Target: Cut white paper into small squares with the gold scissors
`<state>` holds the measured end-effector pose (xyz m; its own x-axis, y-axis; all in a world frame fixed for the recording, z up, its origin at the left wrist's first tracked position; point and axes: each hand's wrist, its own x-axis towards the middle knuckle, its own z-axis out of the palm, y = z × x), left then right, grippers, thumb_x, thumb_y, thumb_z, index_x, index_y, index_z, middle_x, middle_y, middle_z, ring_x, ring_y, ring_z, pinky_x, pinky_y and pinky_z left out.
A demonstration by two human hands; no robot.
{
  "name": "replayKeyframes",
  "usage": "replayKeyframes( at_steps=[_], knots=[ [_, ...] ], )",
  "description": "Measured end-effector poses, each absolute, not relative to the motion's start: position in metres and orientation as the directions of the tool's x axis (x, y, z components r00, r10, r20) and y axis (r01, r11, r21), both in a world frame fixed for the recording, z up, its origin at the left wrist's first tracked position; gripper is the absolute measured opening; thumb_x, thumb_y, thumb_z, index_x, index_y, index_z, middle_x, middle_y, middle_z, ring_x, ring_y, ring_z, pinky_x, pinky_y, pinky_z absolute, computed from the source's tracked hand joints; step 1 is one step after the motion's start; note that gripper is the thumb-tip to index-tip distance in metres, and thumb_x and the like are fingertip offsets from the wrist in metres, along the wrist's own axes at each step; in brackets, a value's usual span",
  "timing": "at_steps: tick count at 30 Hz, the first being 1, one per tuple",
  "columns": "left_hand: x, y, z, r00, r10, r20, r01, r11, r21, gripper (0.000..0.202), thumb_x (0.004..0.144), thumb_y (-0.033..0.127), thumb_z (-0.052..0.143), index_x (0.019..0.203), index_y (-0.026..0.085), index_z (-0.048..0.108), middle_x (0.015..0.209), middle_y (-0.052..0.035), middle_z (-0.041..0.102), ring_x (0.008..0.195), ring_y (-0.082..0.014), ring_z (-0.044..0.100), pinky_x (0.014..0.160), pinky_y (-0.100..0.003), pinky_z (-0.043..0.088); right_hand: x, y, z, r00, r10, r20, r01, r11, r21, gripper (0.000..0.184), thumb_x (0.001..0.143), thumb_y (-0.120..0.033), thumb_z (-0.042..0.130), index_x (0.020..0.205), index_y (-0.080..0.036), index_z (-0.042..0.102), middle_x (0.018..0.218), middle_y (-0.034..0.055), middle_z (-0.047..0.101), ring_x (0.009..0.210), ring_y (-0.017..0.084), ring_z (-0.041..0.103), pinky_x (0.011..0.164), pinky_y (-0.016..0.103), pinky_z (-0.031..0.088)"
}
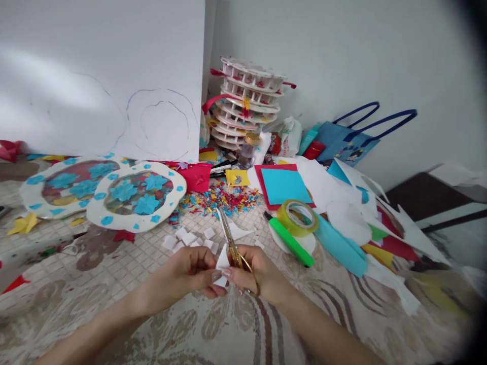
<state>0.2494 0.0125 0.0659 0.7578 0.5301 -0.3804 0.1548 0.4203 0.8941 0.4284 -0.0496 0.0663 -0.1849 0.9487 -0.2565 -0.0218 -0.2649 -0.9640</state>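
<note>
My left hand point(200, 271) pinches a small piece of white foam board point(222, 261) between thumb and fingers. Gold-handled scissors point(233, 243) sit in my right hand point(253, 274), their blades pointing away from me; its thumb also touches the white piece. Just beyond the hands lie several small white squares point(189, 238) and a pointed white offcut point(239, 231). A heap of red, blue and yellow paper bits point(232, 200) spreads behind them.
Two white rings with blue flowers point(178, 195) lie at left, before a large white board point(163, 45). A tiered white stack point(249, 91) stands behind. Yellow tape point(285, 218), a green marker point(291, 241), blue paper point(285, 185) and a blue bag point(342, 139) are at right.
</note>
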Motion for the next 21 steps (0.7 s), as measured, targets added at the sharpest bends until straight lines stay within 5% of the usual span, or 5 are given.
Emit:
replayKeyframes(
  at_steps=[5,12,21],
  knots=[
    [0.251,0.014,0.061,0.730,0.552,-0.402,0.175,0.417,0.892,0.028,0.070,0.038,0.073,0.073,0.017,0.056,0.068,0.0022,0.066,0.070,-0.0198,0.071,0.063,-0.028,0.053,0.427,-0.049,0.060,-0.179,0.957,-0.228,-0.023,-0.236,-0.972,0.030,0.075,-0.043,0.066,0.074,-0.016,0.054,0.055,-0.0063,0.046,0.044,0.006,0.040,0.042,0.018,0.031],
    [0.258,0.008,0.061,0.691,0.620,-0.371,-0.020,0.529,0.848,0.031,0.068,0.035,0.076,0.086,0.016,0.059,0.079,-0.0024,0.071,0.074,-0.0145,0.065,0.068,-0.024,0.050,0.415,-0.055,0.038,0.075,0.989,-0.127,-0.158,-0.114,-0.981,0.023,0.084,-0.037,0.059,0.074,-0.018,0.049,0.052,-0.0069,0.046,0.045,0.007,0.040,0.043,0.019,0.030],
    [0.262,0.000,0.060,0.563,0.752,-0.342,-0.060,0.450,0.891,0.026,0.067,0.036,0.076,0.071,0.015,0.060,0.062,-0.0001,0.064,0.060,-0.0129,0.056,0.060,-0.024,0.043,0.400,-0.067,0.035,0.209,0.969,-0.134,-0.167,-0.099,-0.981,0.031,0.084,-0.048,0.057,0.075,-0.020,0.048,0.054,-0.0062,0.043,0.046,0.008,0.039,0.044,0.021,0.030]
  ],
)
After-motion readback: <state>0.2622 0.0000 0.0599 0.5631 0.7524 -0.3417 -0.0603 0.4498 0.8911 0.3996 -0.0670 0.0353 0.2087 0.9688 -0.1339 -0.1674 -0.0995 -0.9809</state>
